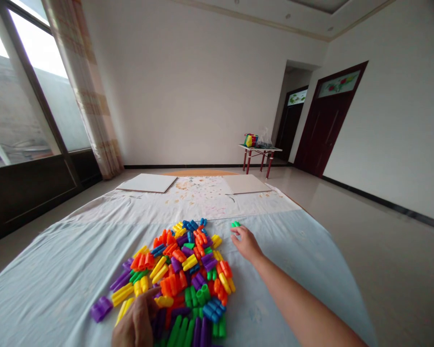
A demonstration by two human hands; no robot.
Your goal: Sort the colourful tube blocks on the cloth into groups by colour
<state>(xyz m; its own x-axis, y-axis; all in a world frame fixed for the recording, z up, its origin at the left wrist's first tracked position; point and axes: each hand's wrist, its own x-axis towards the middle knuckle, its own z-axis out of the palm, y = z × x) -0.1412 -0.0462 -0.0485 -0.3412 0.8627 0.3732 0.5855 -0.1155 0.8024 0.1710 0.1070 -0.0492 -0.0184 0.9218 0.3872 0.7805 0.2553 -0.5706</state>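
Note:
A heap of bullet-shaped plastic building blocks in orange, yellow, green, blue and purple lies on the cloth. My left hand is at the heap's near left edge, its fingers closed around the end of a yellow building block. Part of that grip is hidden by the hand itself. To the right of the heap, my right hand has its fingers slightly bent and apart. Just beyond its fingertips lies a single green building block. A purple block sits apart at the left.
A light blue and white cloth covers the table. Two flat boards lie at its far end, a white one on the left and a beige one on the right. Farther back is a small table with bags on it.

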